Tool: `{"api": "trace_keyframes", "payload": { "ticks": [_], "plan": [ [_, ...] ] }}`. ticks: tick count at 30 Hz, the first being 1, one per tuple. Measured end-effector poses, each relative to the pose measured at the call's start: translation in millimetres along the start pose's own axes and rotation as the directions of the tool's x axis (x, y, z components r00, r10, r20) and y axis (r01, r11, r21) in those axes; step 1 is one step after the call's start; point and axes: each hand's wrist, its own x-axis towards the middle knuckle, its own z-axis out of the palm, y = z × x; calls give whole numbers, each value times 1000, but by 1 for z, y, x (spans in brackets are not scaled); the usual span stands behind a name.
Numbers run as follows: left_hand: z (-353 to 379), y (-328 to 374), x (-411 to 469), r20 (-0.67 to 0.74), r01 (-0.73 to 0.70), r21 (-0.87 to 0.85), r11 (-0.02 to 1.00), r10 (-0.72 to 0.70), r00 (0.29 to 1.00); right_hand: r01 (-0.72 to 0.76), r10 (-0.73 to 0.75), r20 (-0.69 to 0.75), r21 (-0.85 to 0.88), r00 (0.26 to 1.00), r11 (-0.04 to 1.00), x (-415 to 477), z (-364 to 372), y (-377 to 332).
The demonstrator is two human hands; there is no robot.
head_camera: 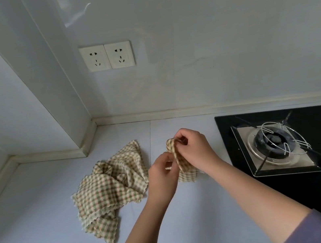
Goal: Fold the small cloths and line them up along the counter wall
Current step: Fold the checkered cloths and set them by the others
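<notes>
**Inspector:** Grip state, nearest first?

**Clerk:** The left hand [162, 176] has its fingertips closed in a pinch on a side edge of the held cloth [187, 174]. The right hand [194, 149], just beyond it, pinches the top corner between thumb and curled fingers. Both hands are just left of the hob [226, 131].

**Inspector:** The step, in the clerk's judgement?

**Clerk:** Finding corners to open the cloth before the first fold. To do it well, the person should slide the left pinch along the hem to the neighbouring corner and pull that edge taut. The cloth then goes flat on the counter [47, 235], left of the hob and clear of the burner, and folds corner to corner.

**Inspector:** Condition of the cloth?

**Clerk:** Small, beige-and-green check, scalloped hem. It hangs bunched from the right hand, lower end at or near the counter; contact cannot be confirmed. It looks soft and limp, and will likely sag unless tensioned.

**Inspector:** Remaining stock?

**Clerk:** A heap of cloths [110, 184], same pattern, crumpled and unfolded, farther left of the hob. The count cannot be determined.

**Inspector:** Destination?

**Clerk:** The counter wall [174, 109], beyond the hob's rear-left corner. No folded cloth is lined up there yet, so the task is judged barely begun.
</notes>
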Motion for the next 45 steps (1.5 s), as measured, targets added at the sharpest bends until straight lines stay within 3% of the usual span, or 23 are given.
{"api": "trace_keyframes", "payload": {
  "ticks": [3,5,6,13,16,18,20,21,23,26,30,34,37,42,45],
  "plan": [
    [-10,-4,-1,129,27,-93,995,-15,992,1,-2,-11,-11,1000,1000,0,-4,2],
    [-10,-7,-4,266,-6,-7,1000,8,964,-4,3,-22,-30,1000,1000,0,-4,0],
    [-7,-8,-6,269,-22,42,999,10,963,-6,5,-27,-46,1000,999,-1,-3,-1],
    [5,1,-14,-28,-41,102,994,44,999,-7,-3,-54,-186,999,983,-3,-4,-2],
    [-8,-3,-11,-140,101,-130,986,-119,983,37,-41,-21,-168,999,985,-4,-14,4],
    [-19,-5,-6,-193,120,-269,956,-176,965,128,-124,32,-322,992,938,-6,-22,15],
    [-28,-4,-1,-199,109,-294,950,-172,965,200,-180,92,-555,979,807,-9,-24,30],
    [-32,-2,1,-188,110,-285,952,-168,968,197,-169,102,-589,980,784,-10,-23,38],
    [-37,-2,5,-152,136,-257,957,-179,972,158,-117,110,-517,987,841,-12,-20,51],
    [-44,-9,5,-101,205,-201,958,-228,968,63,-39,108,-229,993,971,-15,-23,59],
    [-53,-20,1,19,283,-194,939,-285,958,40,-29,193,-55,981,998,-20,-42,55],
    [-63,-24,0,131,351,-153,924,-333,934,71,-44,290,-84,956,994,-18,-62,51],
    [-64,-21,5,180,348,-29,937,-338,924,76,-24,321,-150,947,986,-5,-71,51],
    [-42,-33,46,151,267,338,902,-332,931,159,-19,290,-465,957,871,36,-54,65],
    [-25,-61,70,62,358,410,839,-418,906,149,-14,241,-553,970,820,53,-34,81]
  ]
}}
